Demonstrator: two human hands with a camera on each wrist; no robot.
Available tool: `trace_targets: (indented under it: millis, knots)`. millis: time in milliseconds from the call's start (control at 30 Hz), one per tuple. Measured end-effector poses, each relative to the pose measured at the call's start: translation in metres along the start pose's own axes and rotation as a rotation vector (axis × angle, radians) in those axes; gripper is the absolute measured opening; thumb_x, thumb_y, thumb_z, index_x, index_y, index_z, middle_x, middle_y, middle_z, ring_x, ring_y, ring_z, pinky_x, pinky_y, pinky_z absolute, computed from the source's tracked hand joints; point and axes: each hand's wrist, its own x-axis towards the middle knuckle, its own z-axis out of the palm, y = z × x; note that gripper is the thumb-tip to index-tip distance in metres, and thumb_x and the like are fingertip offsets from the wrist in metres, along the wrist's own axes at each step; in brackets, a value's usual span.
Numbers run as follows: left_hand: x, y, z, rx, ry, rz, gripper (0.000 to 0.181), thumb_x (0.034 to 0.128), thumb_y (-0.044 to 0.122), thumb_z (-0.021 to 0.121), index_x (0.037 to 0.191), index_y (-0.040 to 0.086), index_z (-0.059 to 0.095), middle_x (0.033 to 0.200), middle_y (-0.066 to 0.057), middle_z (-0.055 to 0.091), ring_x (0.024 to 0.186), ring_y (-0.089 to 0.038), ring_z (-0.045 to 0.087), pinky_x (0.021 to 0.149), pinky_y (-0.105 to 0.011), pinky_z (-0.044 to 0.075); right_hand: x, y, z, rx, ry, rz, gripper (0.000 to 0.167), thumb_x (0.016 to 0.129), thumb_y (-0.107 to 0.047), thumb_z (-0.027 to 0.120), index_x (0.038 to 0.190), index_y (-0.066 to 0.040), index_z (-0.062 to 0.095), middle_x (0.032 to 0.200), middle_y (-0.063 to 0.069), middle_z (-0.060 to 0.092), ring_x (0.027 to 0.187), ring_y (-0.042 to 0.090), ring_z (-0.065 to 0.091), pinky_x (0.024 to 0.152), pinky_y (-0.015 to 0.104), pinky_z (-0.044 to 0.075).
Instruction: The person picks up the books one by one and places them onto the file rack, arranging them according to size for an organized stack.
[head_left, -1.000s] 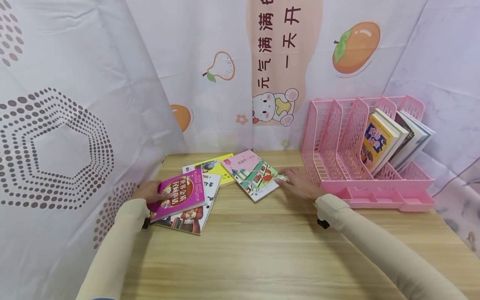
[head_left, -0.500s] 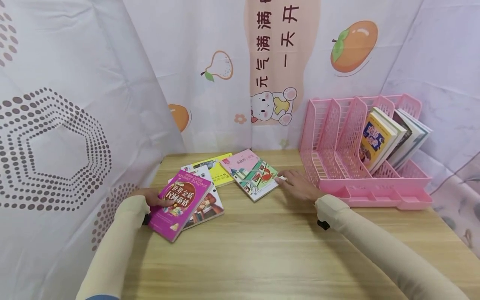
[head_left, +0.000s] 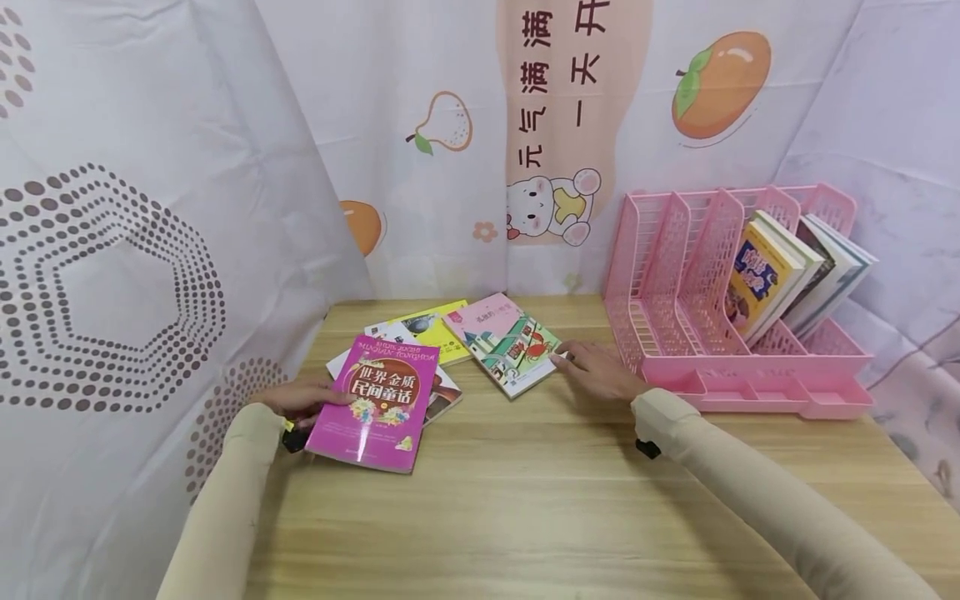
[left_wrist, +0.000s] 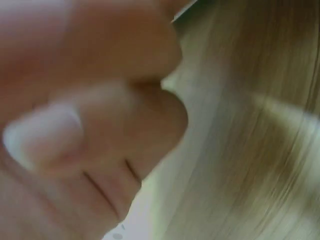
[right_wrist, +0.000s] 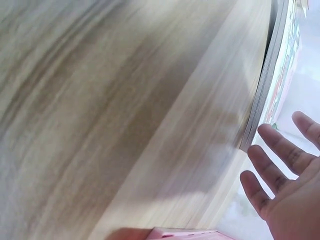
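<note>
In the head view my left hand (head_left: 300, 398) grips a magenta book (head_left: 386, 437) by its left edge, thumb on the cover. The book lies over a white book (head_left: 446, 398), hiding most of it. A yellow-and-white book (head_left: 431, 329) is behind them, partly covered by a pink-and-green book (head_left: 501, 337). My right hand (head_left: 600, 371) is at the right corner of that pink-and-green book, fingers extended. The left wrist view shows the left fingers (left_wrist: 145, 122) curled, large and blurred. In the right wrist view the right fingers (right_wrist: 272, 167) are spread beside the book's edge.
A pink file rack (head_left: 757, 367) stands at the right of the wooden table (head_left: 525, 517), with several books (head_left: 765, 275) leaning in its right compartments. Printed curtains (head_left: 427, 225) hang behind the table and on both sides.
My left hand has turned the magenta book and brought it nearer and to the right. The white book under it has shifted right as well. My right hand stays about where it was.
</note>
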Motion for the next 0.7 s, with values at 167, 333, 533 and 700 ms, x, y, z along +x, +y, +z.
trace_targets:
  millis: [167, 333, 533, 700]
  knots:
    - [0.007, 0.006, 0.011, -0.131, 0.077, 0.032, 0.035, 0.1081, 0.024, 0.055, 0.132, -0.002, 0.057, 0.08, -0.012, 0.075, 0.04, -0.004, 0.038, 0.042, -0.022, 0.043, 0.001, -0.003, -0.001, 0.034, -0.025, -0.015, 0.059, 0.11, -0.054, 0.036, 0.139, -0.008, 0.057, 0.125, 0.016, 0.066, 0.12, 0.039, 0.058, 0.105, 0.061, 0.039]
    - [0.027, 0.012, 0.025, -0.263, 0.178, 0.135, 0.05, 0.1064, 0.02, 0.059, 0.148, -0.005, 0.044, 0.112, -0.021, 0.073, 0.077, -0.021, 0.074, 0.078, -0.042, 0.061, 0.002, -0.008, 0.002, 0.014, -0.05, -0.024, 0.058, 0.109, -0.055, 0.036, 0.138, -0.011, 0.058, 0.119, 0.015, 0.068, 0.116, 0.037, 0.058, 0.099, 0.059, 0.044]
    - [0.047, 0.023, 0.038, -0.248, 0.267, 0.249, 0.052, 0.1077, 0.023, 0.057, 0.149, -0.004, 0.042, 0.118, -0.015, 0.072, 0.102, -0.032, 0.073, 0.09, -0.049, 0.057, 0.008, -0.023, 0.005, -0.007, -0.081, -0.092, 0.053, 0.109, -0.051, 0.043, 0.137, -0.01, 0.06, 0.114, 0.011, 0.07, 0.11, 0.033, 0.061, 0.095, 0.055, 0.047]
    - [0.063, 0.04, 0.05, -0.21, 0.311, 0.303, 0.054, 0.1072, 0.026, 0.058, 0.151, 0.0, 0.042, 0.12, -0.014, 0.071, 0.101, -0.029, 0.073, 0.089, -0.046, 0.058, 0.013, -0.038, 0.004, 0.017, -0.089, -0.079, 0.05, 0.106, -0.054, 0.047, 0.134, -0.015, 0.062, 0.112, 0.005, 0.069, 0.108, 0.027, 0.061, 0.093, 0.051, 0.048]
